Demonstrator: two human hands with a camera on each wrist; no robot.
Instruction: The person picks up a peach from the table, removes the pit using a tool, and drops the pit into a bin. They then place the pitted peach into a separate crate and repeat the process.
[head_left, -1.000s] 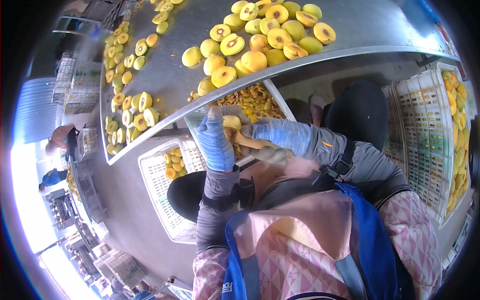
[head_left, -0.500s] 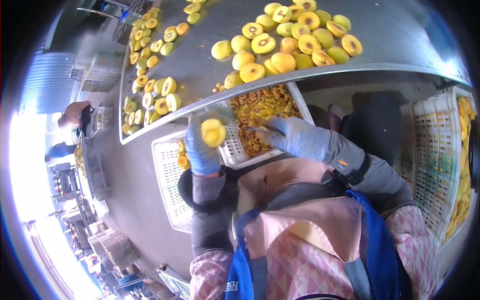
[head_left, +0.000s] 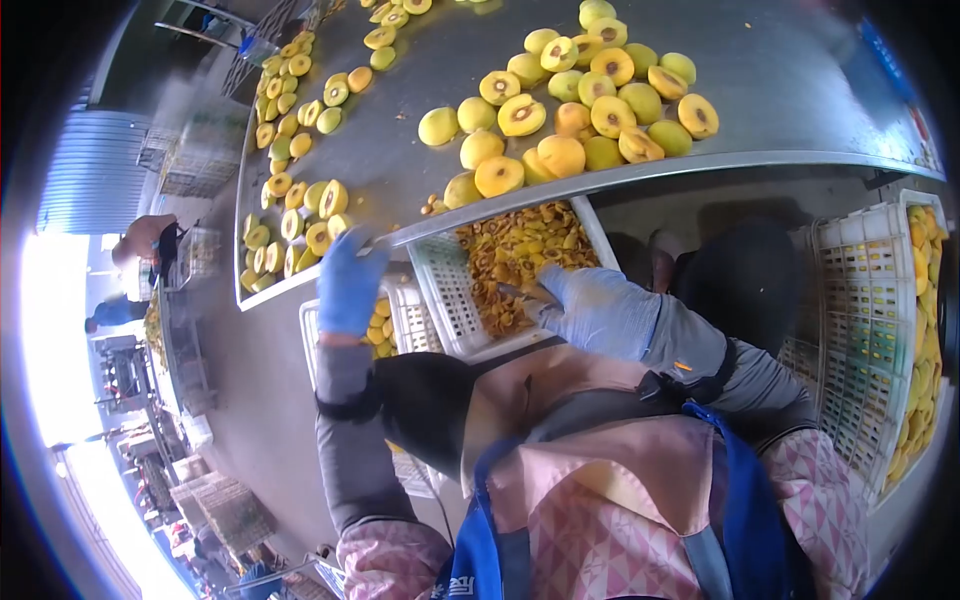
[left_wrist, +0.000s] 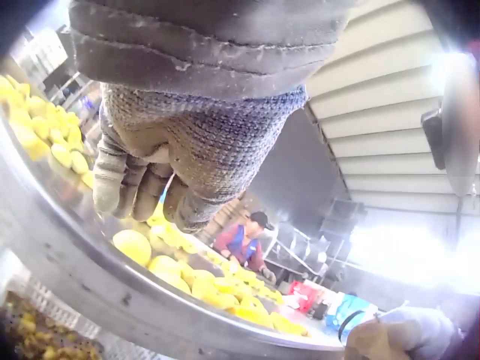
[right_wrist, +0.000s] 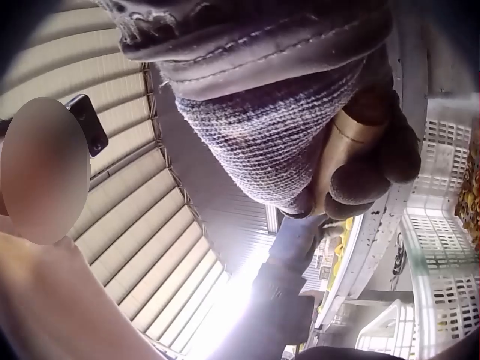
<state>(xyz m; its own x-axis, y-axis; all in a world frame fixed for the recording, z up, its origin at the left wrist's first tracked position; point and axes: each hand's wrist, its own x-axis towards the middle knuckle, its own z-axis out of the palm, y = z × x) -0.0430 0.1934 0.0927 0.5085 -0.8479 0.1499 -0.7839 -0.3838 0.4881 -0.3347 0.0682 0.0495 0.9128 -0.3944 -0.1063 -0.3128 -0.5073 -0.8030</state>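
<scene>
The left hand [head_left: 350,285], in a blue glove, is at the table's near edge, close to a group of halved yellow fruits [head_left: 333,200]. In the left wrist view this hand [left_wrist: 180,161] hangs with loosely bent, parted fingers above the metal table, with no fruit seen in it. Over a crate of brown and yellow scraps [head_left: 515,238], the right hand [head_left: 605,312] grips a tool [head_left: 515,290]. The right wrist view shows the gloved right hand's [right_wrist: 300,157] fingers curled round its wooden handle [right_wrist: 341,146]; the tool's tip is hidden there.
A pile of whole and halved fruits [head_left: 560,155] lies on the metal table [head_left: 760,100]. White crates with fruit stand below left [head_left: 415,315] and at the right [head_left: 865,330]. The table's raised rim [head_left: 680,166] runs above the scrap crate. Another person [left_wrist: 244,244] is across the table.
The left hand has moved left to the table edge, and the yellow fruit it held is no longer seen in it. The right hand stays over the scrap crate with the tool.
</scene>
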